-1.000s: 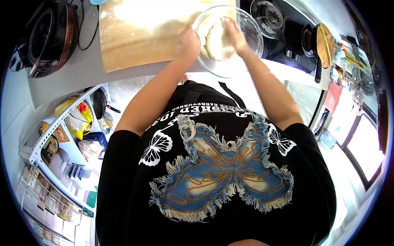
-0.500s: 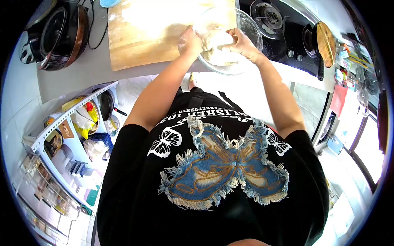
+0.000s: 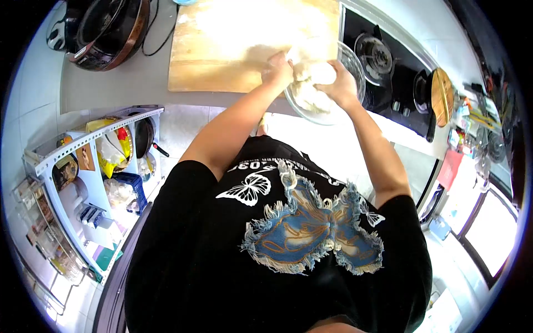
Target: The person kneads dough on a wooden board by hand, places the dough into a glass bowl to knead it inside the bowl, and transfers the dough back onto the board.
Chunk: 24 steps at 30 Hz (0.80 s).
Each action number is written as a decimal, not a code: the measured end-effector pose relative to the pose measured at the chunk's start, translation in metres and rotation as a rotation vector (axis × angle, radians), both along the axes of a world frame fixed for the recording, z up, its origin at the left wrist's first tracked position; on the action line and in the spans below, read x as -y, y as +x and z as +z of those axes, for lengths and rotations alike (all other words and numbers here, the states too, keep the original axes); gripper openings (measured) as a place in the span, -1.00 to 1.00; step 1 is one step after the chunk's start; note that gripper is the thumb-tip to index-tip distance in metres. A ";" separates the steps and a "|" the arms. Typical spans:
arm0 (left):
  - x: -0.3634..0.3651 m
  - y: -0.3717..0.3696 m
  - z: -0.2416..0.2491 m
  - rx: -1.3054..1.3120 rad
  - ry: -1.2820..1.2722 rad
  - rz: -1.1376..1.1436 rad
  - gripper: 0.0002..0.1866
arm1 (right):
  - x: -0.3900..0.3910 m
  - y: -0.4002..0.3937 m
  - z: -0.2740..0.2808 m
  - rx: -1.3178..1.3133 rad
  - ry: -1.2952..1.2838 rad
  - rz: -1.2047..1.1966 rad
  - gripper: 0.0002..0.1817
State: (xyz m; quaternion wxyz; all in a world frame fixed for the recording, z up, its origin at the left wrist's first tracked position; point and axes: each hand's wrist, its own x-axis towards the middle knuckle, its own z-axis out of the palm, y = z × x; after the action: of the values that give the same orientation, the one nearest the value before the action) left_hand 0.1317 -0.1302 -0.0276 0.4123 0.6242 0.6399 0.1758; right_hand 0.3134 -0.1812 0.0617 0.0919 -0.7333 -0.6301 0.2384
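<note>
A lump of pale dough (image 3: 310, 95) lies in a clear glass bowl (image 3: 362, 83), its surface uneven and partly washed out by glare. My right hand (image 3: 342, 86) reaches in from the right, its fingers curled over the dough. At the bowl's left rim my left hand (image 3: 277, 70) is closed, right beside the dough; the glare hides part of its fingertips. The bowl overlaps the right part of a floured wooden board (image 3: 216, 72).
A black stove (image 3: 383, 83) with burners stands right of the board. To the left sits a dark cooker (image 3: 114, 39) with a cable (image 3: 150, 33). A wooden lid (image 3: 442, 97) leans at far right. Below left is a white shelf rack (image 3: 94, 133) with packages.
The camera view has shifted, so the counter sits lower and further right. My right hand has pressed further over the dough, which looks folded differently. My left hand stays at the bowl's rim.
</note>
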 end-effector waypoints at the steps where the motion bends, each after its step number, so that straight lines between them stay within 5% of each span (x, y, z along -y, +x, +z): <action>1: -0.002 0.001 0.009 0.006 -0.066 0.024 -0.73 | 0.003 0.002 0.016 0.004 0.019 -0.040 -0.15; 4: 0.005 0.003 -0.008 0.059 0.067 -0.005 -0.70 | 0.004 -0.005 0.091 -0.083 0.229 -0.072 -0.21; 8: 0.009 0.005 -0.011 0.085 0.016 0.001 -0.58 | -0.047 -0.026 0.153 -0.563 0.252 -0.062 -0.26; 9: 0.014 0.002 -0.007 0.119 0.046 -0.005 -0.50 | -0.066 -0.040 0.155 -0.494 0.269 -0.021 -0.25; 13: 0.034 -0.022 -0.003 0.184 0.015 0.015 -0.39 | -0.130 -0.109 0.127 -0.407 0.233 0.087 -0.30; 14: 0.037 -0.032 -0.002 0.197 -0.019 0.026 -0.37 | -0.146 -0.123 0.106 -0.186 0.325 0.140 -0.18; 15: 0.034 -0.050 0.000 0.262 0.018 -0.099 -0.49 | -0.158 -0.130 0.071 -0.377 0.327 0.163 -0.24; 16: 0.036 -0.066 0.004 0.259 0.022 -0.092 -0.49 | -0.166 -0.135 0.055 -0.260 0.420 0.272 -0.38; 19: 0.042 -0.108 0.003 0.246 -0.176 -0.078 -0.62 | -0.179 -0.142 0.028 -0.325 0.152 0.137 -0.39; 21: 0.050 -0.135 -0.011 0.270 -0.110 0.073 -0.69 | -0.186 -0.125 -0.008 -0.760 -0.199 -0.116 -0.31; 22: 0.048 -0.146 -0.011 0.269 -0.112 0.071 -0.69 | -0.181 -0.118 -0.025 -0.761 -0.199 -0.118 -0.31; 24: 0.038 -0.160 -0.002 0.043 -0.190 0.116 -0.70 | -0.174 -0.105 -0.052 -0.864 -0.324 -0.365 -0.24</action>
State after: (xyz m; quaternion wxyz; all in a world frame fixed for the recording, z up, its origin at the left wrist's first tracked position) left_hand -0.0288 -0.1685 -0.0300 0.4724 0.5405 0.6796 0.1513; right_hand 0.2088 -0.0072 0.0092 0.2696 -0.6708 -0.3505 0.5953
